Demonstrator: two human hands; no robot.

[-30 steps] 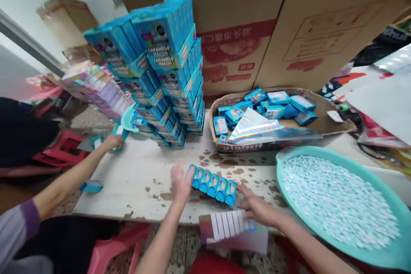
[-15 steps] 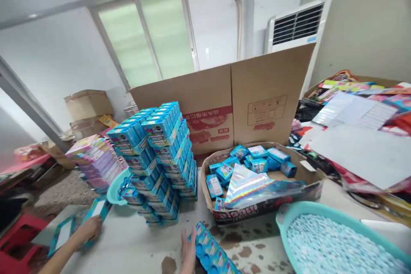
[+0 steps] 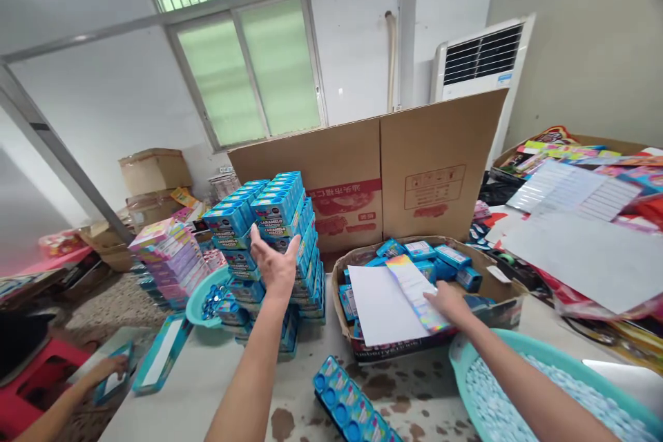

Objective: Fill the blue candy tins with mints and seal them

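Row of blue packs [image 3: 339,394] lies aslant on the spotted table [image 3: 305,397], bottom centre of frame, touched by neither hand; teal basin [image 3: 463,380] of pale pieces, lower right, under the right forearm; hands well apart; right hand [image 3: 449,304], right of centre, fingers pinched on the edge of a shiny sheet [image 3: 414,290] whose white face shows at left, over a cardboard tray [image 3: 512,307] of small blue boxes [image 3: 452,257]; left hand [image 3: 277,266], centre left, fingers spread, nothing in its grasp, in front of the stacked blue cartons [image 3: 308,266]; contact there cannot be told; co-worker's hand [image 3: 114,366], lower left, on a blue frame [image 3: 106,390]; behind, a tall cardboard panel [image 3: 347,141]; farther, window [image 3: 248,72], upper left of centre.
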